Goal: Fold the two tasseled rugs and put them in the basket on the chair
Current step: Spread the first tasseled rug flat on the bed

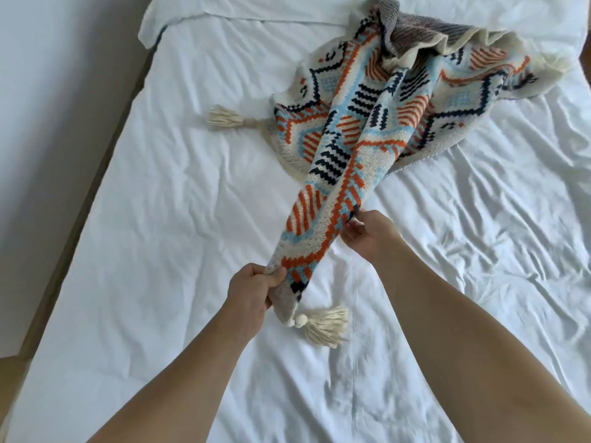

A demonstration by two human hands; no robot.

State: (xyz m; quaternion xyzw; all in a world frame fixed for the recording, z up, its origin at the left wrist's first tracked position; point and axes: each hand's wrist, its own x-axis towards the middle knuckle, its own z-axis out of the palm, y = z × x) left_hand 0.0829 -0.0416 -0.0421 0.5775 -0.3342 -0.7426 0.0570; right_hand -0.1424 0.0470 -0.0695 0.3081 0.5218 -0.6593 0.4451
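A knitted rug (pixel 361 123) with an orange, light blue, navy and cream pattern lies bunched on the white bed and is pulled out towards me in a long stretched strip. My left hand (pixel 252 292) grips the near corner of that strip, just above a cream tassel (pixel 326 324) that lies on the sheet. My right hand (pixel 367 233) pinches the strip's right edge a little farther up. Another cream tassel (pixel 224 118) sticks out at the rug's left side. A grey striped knitted piece (pixel 412 30) lies crumpled at the far end, partly under the patterned rug. No basket or chair is in view.
The white wrinkled bed sheet (pixel 160 219) fills most of the view. The bed's left edge meets a brown wooden frame (pixel 64 251) and a pale wall (pixel 48 91). A folded-over sheet edge (pixel 179 14) lies at the far left of the bed.
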